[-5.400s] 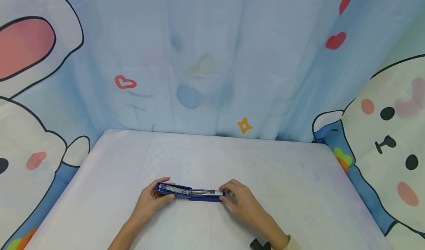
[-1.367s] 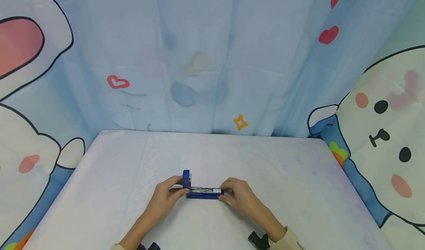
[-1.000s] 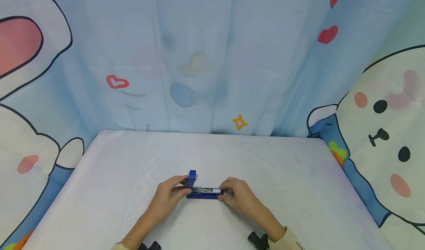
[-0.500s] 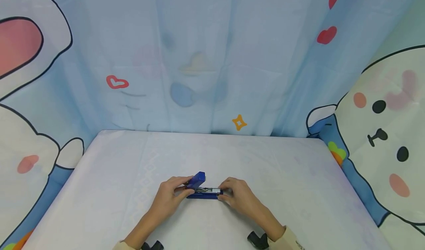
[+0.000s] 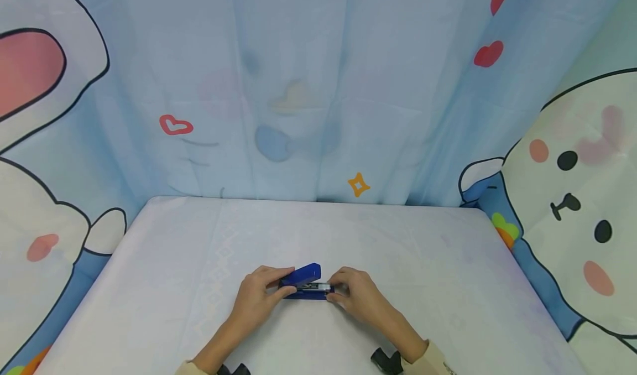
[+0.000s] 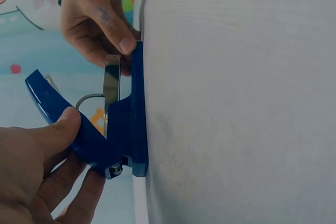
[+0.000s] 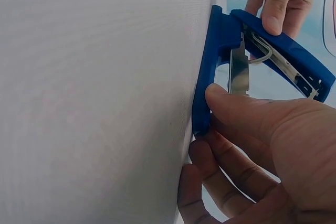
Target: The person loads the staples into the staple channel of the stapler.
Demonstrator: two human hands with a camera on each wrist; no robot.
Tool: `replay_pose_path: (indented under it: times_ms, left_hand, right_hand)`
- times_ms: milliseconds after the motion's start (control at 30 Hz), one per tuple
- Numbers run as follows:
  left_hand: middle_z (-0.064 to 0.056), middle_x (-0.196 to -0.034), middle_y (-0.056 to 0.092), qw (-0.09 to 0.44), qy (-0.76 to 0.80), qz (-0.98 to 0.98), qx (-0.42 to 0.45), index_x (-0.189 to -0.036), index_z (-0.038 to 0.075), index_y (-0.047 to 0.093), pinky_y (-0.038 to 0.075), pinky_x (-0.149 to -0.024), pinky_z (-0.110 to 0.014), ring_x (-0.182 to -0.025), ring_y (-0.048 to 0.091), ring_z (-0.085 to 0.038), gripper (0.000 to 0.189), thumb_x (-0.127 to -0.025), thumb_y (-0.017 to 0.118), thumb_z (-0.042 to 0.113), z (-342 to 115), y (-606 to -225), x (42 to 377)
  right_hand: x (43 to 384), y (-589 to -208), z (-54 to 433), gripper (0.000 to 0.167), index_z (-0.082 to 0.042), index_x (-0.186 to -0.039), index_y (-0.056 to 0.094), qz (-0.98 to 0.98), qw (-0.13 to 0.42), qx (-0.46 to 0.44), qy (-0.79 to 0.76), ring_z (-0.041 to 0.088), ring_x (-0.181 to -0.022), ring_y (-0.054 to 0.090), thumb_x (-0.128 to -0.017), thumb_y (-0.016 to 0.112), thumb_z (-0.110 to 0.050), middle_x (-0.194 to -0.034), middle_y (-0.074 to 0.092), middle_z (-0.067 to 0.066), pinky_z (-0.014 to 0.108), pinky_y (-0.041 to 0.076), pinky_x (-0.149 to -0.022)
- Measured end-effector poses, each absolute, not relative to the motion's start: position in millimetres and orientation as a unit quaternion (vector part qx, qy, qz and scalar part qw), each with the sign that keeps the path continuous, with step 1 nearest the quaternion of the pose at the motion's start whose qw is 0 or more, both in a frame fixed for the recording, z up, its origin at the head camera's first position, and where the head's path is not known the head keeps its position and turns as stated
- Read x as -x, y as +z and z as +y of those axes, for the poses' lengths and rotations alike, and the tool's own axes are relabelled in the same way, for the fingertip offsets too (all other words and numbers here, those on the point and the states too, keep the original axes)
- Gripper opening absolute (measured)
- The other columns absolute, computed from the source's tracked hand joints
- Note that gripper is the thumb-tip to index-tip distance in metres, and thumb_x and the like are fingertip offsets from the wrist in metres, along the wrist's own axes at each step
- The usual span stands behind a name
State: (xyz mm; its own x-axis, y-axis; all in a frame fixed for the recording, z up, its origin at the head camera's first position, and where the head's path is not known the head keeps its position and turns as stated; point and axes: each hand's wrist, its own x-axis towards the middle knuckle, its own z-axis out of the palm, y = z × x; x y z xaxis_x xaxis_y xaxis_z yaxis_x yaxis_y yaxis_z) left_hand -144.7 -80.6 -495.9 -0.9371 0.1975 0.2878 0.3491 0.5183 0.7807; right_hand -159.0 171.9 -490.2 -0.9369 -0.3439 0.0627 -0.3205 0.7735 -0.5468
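The stapler (image 5: 314, 287) sits on the near middle of the table (image 5: 398, 259), its lid (image 5: 301, 275) swung lower than a moment ago so less gap is left, with the left hand (image 5: 256, 295) pinching the lid and the right hand (image 5: 359, 296) pinching the right end of the base (image 5: 307, 296).

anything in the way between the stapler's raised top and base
No loose object shows. Only the stapler's own curved metal piece and metal channel lie between the raised top, in the left hand, and the base. The right hand grips the base's front end, so its fingers may be near the top's path.
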Motion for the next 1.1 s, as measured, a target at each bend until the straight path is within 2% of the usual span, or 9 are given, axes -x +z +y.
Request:
replay_pose_path:
  times_ms: [467, 1100]
  left_hand:
    - [0.003, -0.108, 0.080, 0.111, -0.361, -0.912, 0.162, -0.123, 0.021, 0.081, 0.059, -0.079, -0.023, -0.100, 0.071, -0.014, 0.038, -0.087, 0.087, 0.027, -74, -494, 145]
    - [0.007, -0.105, 0.082, 0.133, -0.346, -0.913, 0.171, -0.115, 0.029, 0.084, 0.050, -0.070, -0.019, -0.093, 0.068, -0.011, 0.035, -0.082, 0.090, 0.025, -68, -497, 145]
  right_hand:
    - [160, -491, 173, 0.017, -0.010, -0.102, 0.082, 0.939, 0.016, 0.183, -0.290, 0.013, -0.097, 0.069, -0.086, 0.088, -0.010, -0.104, 0.077, -0.002, 0.024, 0.059, -0.078]
    - [160, -492, 174, 0.017, -0.010, -0.102, 0.082, 0.936, 0.021, 0.188, -0.299, 0.015, -0.100, 0.072, -0.086, 0.087, -0.010, -0.105, 0.077, -0.002, 0.024, 0.058, -0.077]
